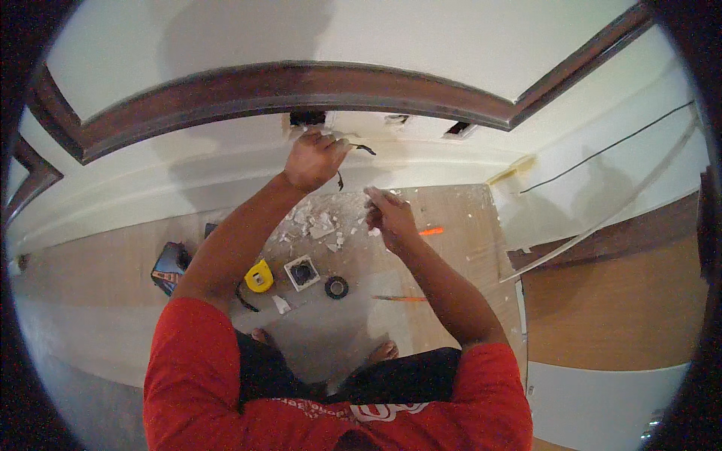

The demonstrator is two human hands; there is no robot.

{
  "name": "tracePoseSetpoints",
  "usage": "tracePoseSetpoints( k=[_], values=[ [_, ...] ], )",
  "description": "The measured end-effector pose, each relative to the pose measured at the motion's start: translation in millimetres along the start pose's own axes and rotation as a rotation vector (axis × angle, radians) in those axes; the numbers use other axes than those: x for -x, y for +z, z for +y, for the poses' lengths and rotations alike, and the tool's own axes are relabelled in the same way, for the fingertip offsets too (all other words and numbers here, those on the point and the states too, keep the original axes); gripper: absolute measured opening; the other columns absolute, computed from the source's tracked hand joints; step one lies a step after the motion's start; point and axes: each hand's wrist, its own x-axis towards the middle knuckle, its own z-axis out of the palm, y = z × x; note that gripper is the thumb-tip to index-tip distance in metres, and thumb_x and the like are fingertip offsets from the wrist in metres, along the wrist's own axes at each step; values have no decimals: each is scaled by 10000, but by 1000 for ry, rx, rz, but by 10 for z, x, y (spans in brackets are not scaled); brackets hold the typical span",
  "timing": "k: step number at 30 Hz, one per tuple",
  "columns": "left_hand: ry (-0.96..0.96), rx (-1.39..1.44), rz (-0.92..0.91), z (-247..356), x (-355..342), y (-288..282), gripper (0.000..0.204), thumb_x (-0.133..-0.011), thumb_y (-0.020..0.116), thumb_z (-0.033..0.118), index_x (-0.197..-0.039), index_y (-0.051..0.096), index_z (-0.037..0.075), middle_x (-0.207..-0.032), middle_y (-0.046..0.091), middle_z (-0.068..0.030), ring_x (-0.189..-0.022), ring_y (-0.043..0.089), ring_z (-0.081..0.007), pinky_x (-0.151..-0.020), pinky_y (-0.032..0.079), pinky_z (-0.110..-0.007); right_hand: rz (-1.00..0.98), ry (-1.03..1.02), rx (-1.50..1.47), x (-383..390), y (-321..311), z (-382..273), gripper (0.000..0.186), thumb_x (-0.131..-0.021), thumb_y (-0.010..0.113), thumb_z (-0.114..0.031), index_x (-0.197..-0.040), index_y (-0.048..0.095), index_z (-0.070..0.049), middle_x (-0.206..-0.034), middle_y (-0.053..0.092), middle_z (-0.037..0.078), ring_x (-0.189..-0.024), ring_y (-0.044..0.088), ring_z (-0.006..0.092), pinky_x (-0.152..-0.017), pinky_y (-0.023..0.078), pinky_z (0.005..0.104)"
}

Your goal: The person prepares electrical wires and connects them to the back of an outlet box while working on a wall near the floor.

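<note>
My left hand is closed round an electrical wire just below a dark rectangular hole in the wall. One dark wire end sticks out to the right of the fist, and another hangs below it. Lower and to the right, my right hand is held over the floor with its fingers curled together. Whether anything small is between those fingers I cannot make out. White plaster debris lies scattered on the floor beneath both hands.
A yellow tape measure, a square white socket box and a black tape roll lie before my feet. Orange-handled tools lie right; a dark pouch left. Brown trim crosses the wall above another cutout.
</note>
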Motion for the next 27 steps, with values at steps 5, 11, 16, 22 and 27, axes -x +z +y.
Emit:
tracePoseSetpoints(
  k=[5, 11, 16, 22, 27],
  values=[
    [-68, -22, -28, 85, -83, -53, 65, -817, 640, 149, -835, 673, 95, -695, 644, -101, -660, 646, -290, -678, 525, -414, 222, -70, -26, -268, 421, -231, 463, -867, 701, -433, -1066, 658, -18, -910, 646, 55, -809, 602, 165, -690, 451, 323],
    [-42, -118, -36, 70, -57, -62, 44, -798, 633, 122, -774, 633, 85, -654, 628, -106, -608, 631, -295, -679, 528, -417, 195, -86, -222, -295, 711, -425, 528, -851, 705, -465, -1162, 628, -45, -989, 641, 61, -964, 568, 184, -840, 391, 387],
    [11, -24, -17, 18, -44, -50, 92, -797, 616, 130, -874, 644, 88, -691, 625, -120, -637, 630, -304, -647, 501, -457, 271, -83, -338, -388, 785, -472, 301, -882, 700, -326, -1018, 663, -59, -939, 648, 34, -891, 580, 155, -773, 404, 346],
    [-80, -37, -151, 98, -128, -154, 121, -846, 581, 126, -921, 667, 87, -804, 651, -143, -720, 634, -325, -700, 489, -460, 278, -247, -362, -444, 792, -411, 141, -900, 690, -188, -939, 691, -52, -876, 658, 19, -818, 586, 132, -703, 419, 275],
    [-252, 196, -57, 158, -182, -274, 149, -918, 543, 156, -947, 654, 61, -861, 646, -166, -794, 616, -376, -770, 469, -490, 213, -563, -51, -504, 696, -404, 91, -894, 676, -99, -954, 711, -41, -893, 668, 25, -843, 586, 146, -718, 446, 290]
  ],
)
